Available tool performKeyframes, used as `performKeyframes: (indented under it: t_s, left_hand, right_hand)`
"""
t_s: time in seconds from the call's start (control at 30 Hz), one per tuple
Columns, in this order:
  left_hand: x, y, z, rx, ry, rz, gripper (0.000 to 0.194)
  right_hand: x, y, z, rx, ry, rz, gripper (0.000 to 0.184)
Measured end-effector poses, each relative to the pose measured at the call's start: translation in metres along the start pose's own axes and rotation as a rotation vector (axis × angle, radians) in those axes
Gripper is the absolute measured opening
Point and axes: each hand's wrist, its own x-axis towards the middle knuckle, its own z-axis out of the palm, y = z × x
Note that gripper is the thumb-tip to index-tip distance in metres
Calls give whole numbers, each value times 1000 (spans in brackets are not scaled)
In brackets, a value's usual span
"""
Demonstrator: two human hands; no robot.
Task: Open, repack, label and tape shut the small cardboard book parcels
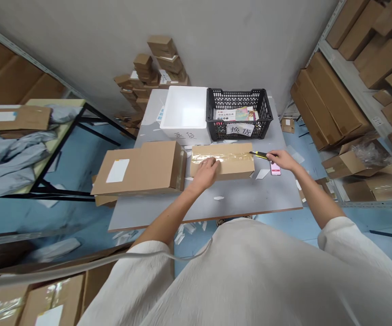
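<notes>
A small cardboard box [231,158] sealed with clear tape lies in the middle of the grey table [243,197]. My left hand [206,170] rests flat on its left end, fingers spread, holding it down. My right hand [283,159] is closed round a yellow and black utility knife [259,155], whose tip points at the box's right end by the tape. A pink phone [275,169] lies on the table just under my right hand.
A larger cardboard box [144,167] with a white label sits at the table's left. Behind stand a white foam box [186,113] and a black plastic basket [238,113] with printed items. Shelves of cartons line the right; a side table with grey bags stands left.
</notes>
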Motion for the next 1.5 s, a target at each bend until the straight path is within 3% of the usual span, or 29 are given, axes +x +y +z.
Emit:
performKeyframes:
  t_s: [0.17,0.4,0.63,0.8,0.93,1.17,1.5]
  left_hand:
    - [28,28,-3,-84,6,129,69]
    - [54,47,2,-75,-60,200,105]
    - [89,41,6,-72,-127,133,93]
    - [111,37,7,-76,-192,69,97]
    - [112,36,8,-83,-213,57,90]
    - [99,36,14,-84,-142,129,75]
    - [101,56,5,-55,-197,18,99]
  right_hand:
    - [-1,1,32,221,28,19,66]
    - [-5,24,35,418,48,48,71]
    - [-9,32,31,432,32,85,75]
    - [-9,35,31,458,31,118,75]
    - [-3,35,32,493,32,135,70]
    - [13,34,28,510,79,147,54]
    - [39,35,-5,310,-63,26,57]
